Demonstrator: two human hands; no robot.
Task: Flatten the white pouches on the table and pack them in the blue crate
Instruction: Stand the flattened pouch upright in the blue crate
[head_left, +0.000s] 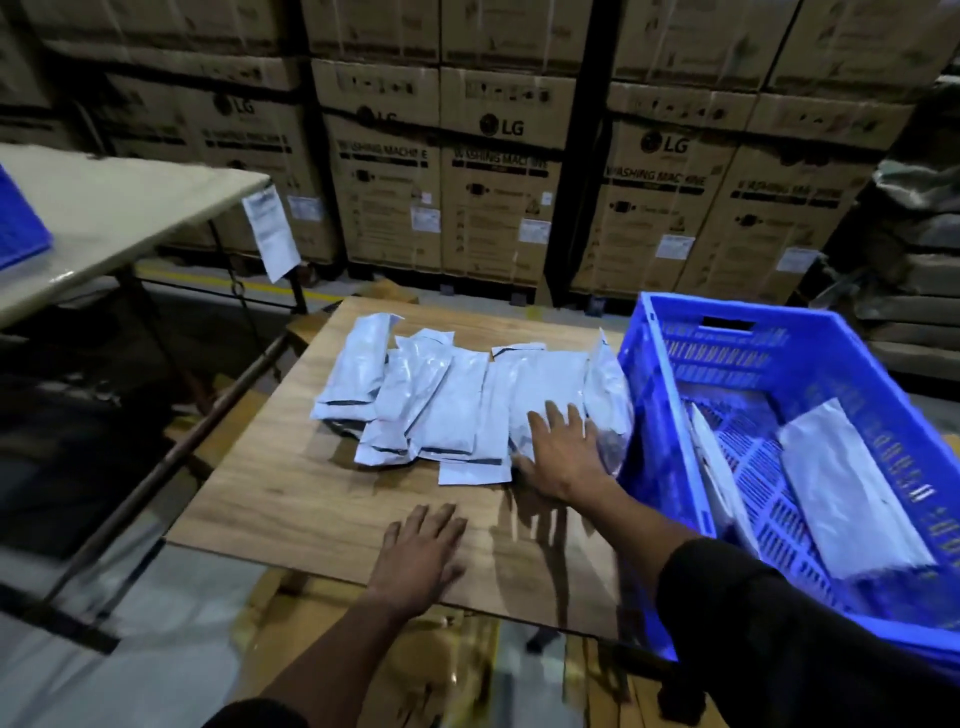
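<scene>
The white pouches (447, 395) lie in an overlapping heap on the far half of my wooden table (311, 499). Most of them run lengthwise away from me, their short ends toward me and toward the stacked boxes, fanned a little so the leftmost ones lean left at the top. One pouch (605, 387) at the right end of the heap stands tilted on its edge against the outer wall of the blue crate (660, 415).

My right hand (563, 452) rests flat on the nearest right-hand pouch (545, 384), fingers straight and spread, pointing away from me; it grips nothing. My left hand (418, 558) lies palm down on the bare tabletop near the front edge, fingers straight and close together, well apart from the heap and holding nothing.

The blue crate sits at the right of the table, tipped so its open top faces me. Inside, one long pouch (847, 493) lies on the slotted floor, its length running from far left to near right. Another pouch (714, 473) stands on edge along the crate's left wall.

Behind the table stand stacked cardboard boxes (498, 192) printed with washing machine labels. To the left is a pale table (119, 208) with a paper sheet (270, 234) hanging off its corner.
</scene>
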